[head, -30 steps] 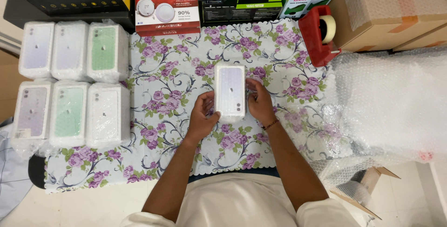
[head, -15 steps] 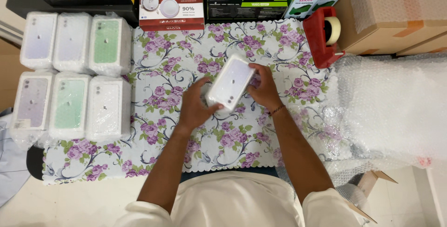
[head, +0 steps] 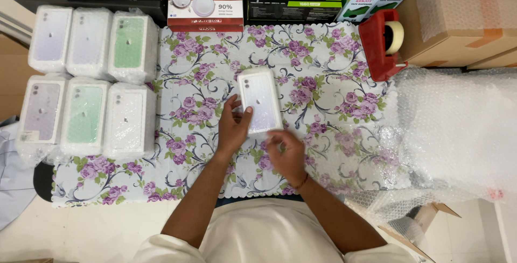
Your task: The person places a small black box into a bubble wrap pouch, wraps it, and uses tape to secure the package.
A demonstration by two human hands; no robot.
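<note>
A white phone box (head: 260, 100) lies on the floral tablecloth (head: 334, 74) near the table's middle, slightly tilted. My left hand (head: 232, 128) rests against the box's left edge, thumb and fingers touching it. My right hand (head: 286, 154) hovers just below the box's lower end, fingers curled, holding nothing that I can see. Several bubble-wrapped phone boxes (head: 91, 80) sit in two rows at the left of the table.
A red tape dispenser (head: 383, 43) stands at the upper right. A heap of bubble wrap (head: 458, 133) covers the right side. Cardboard cartons (head: 463, 15) and printed product boxes (head: 204, 0) line the far edge.
The white box was lifted and turned between both hands; now it lies flat on the cloth. My right hand has come off it and moved below it.
</note>
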